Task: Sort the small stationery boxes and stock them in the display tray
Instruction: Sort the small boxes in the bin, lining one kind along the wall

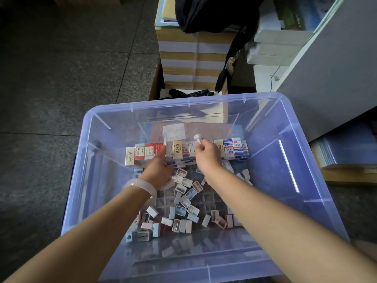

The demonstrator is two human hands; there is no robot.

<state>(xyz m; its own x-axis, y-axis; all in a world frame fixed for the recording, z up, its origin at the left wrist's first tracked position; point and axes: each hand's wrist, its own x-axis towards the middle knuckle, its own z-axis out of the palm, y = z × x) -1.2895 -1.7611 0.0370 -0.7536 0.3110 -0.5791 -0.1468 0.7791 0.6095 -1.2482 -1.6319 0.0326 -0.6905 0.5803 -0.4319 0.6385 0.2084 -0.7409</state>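
Observation:
A large clear blue-tinted plastic bin (85, 160) fills the middle of the view. Inside it, along the far side, a clear display tray (230, 127) holds a row of upright small stationery boxes (236, 149). Several small pastel boxes and sharpeners (185, 203) lie loose on the bin floor. My left hand (158, 167) reaches to the row, its fingers touching the red and beige boxes. My right hand (206, 151) pinches a small white box (197, 137) above the middle of the row.
A paper label (174, 131) sticks on the tray's back wall. Behind the bin stand stacked paper reams (189, 58) with a black bag (212, 11) on top. A grey cabinet (330, 74) is at the right, tiled floor (61, 68) at the left.

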